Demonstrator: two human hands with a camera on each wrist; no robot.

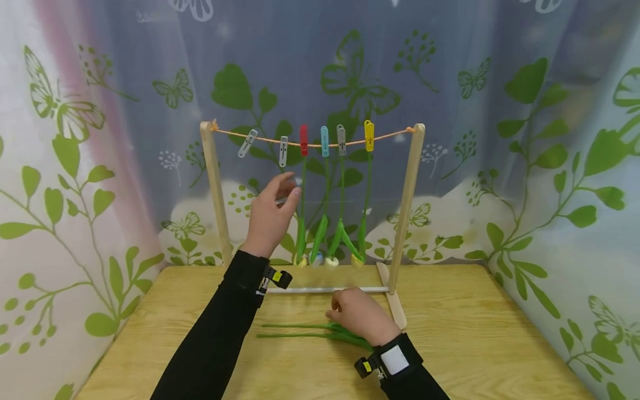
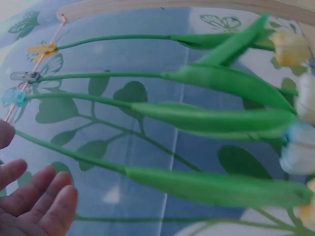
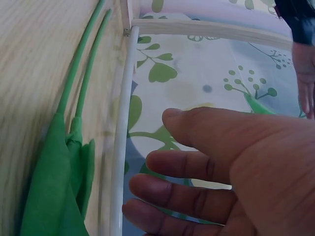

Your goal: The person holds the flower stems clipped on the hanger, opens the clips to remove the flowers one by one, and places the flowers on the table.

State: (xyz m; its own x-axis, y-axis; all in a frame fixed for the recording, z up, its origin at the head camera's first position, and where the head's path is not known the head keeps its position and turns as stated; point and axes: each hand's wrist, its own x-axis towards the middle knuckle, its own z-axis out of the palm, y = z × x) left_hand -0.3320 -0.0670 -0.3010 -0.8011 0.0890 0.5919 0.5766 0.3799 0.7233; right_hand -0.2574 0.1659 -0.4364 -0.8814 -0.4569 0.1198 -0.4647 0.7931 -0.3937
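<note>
My left hand (image 1: 272, 211) is raised just below a white clothespin (image 1: 283, 151), fingers loosely bent and holding nothing. Artificial tulips hang head down from the orange cord (image 1: 355, 143), gripped by red (image 1: 304, 140), light blue (image 1: 325, 141), grey (image 1: 342, 140) and yellow (image 1: 369, 136) clothespins. Beside the left hand in its wrist view are the green leaves (image 2: 211, 187) of the nearest tulip; its clothespin is hidden there. Above two tulips (image 1: 345, 334) lying on the table hovers my right hand (image 1: 362, 315), fingers relaxed. The right wrist view shows nothing in that hand (image 3: 211, 167).
Wooden posts (image 1: 408, 205) hold the cord, with a white bar (image 1: 325, 290) joining them low down. Another pale clothespin (image 1: 247, 143) hangs tilted at the left, without a flower. A leaf-patterned curtain (image 1: 475, 166) stands behind the wooden table (image 1: 465, 333).
</note>
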